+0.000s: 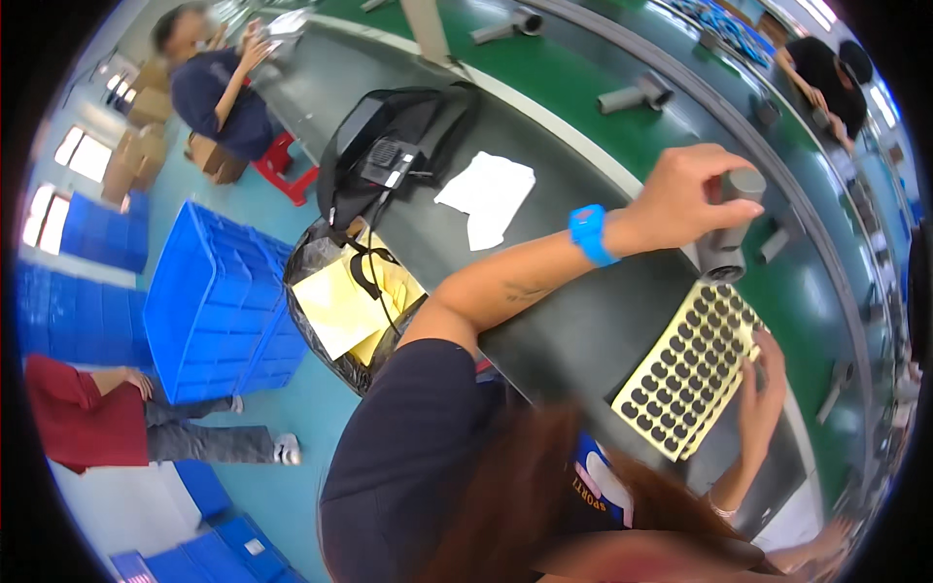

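Beside the sheet [671, 387], the left hand [685, 196] grips a likely rigid grey tool [727, 248], best held mid-length; right hand [761, 398] half-open.

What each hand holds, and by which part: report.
Left hand: a gray hairdryer-shaped device, by its cylindrical handle. Right hand: at the yellow dotted sheet; whether it grips cannot be told.

Black bag [437, 126] on dark tabletop [573, 321] — white sheet [494, 192] near it; blue crate [228, 311] at left — red stool [282, 170].
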The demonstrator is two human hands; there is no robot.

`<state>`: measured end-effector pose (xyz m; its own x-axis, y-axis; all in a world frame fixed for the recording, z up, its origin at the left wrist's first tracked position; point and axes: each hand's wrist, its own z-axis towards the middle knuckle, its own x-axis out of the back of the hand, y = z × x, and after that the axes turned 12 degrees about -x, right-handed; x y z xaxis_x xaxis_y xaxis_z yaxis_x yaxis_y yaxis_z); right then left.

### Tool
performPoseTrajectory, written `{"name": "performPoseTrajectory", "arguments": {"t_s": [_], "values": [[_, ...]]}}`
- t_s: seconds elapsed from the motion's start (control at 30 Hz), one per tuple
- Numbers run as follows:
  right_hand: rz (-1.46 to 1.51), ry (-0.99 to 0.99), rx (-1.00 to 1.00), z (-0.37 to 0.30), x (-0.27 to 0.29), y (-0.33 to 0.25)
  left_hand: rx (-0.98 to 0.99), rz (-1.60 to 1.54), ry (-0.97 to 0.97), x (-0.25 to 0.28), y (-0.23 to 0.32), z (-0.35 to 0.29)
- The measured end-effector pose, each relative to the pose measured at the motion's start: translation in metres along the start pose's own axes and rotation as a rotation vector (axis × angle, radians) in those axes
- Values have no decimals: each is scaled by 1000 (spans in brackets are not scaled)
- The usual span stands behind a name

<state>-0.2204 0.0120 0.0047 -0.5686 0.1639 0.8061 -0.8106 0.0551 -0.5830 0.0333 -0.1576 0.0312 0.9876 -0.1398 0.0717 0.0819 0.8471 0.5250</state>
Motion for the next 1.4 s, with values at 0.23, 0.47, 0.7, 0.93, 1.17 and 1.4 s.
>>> {"name": "performPoseTrajectory", "arguments": {"t_s": [0.23, 0.47, 0.7, 0.93, 1.17, 1.4], "values": [[-221, -266, -51, -63, -37, -10, 569, -466, 96, 16, 47, -34], [73, 121, -59, -43, -28, -4, 961, -540, -195, -28, 31, -68], [-6, 389, -410, 21, -75, 31, 1100, -684, -164, -93, 10, -102], [26, 306, -460, 17, -75, 28, 1125, -754, -242, -104, 11, -119], [-8, 401, -387, 29, -90, 26, 1121, -711, -184, -93, 4, -125], [-24, 442, -377, 22, -85, 47, 1052, -825, -155, -106, 10, -127]]}}
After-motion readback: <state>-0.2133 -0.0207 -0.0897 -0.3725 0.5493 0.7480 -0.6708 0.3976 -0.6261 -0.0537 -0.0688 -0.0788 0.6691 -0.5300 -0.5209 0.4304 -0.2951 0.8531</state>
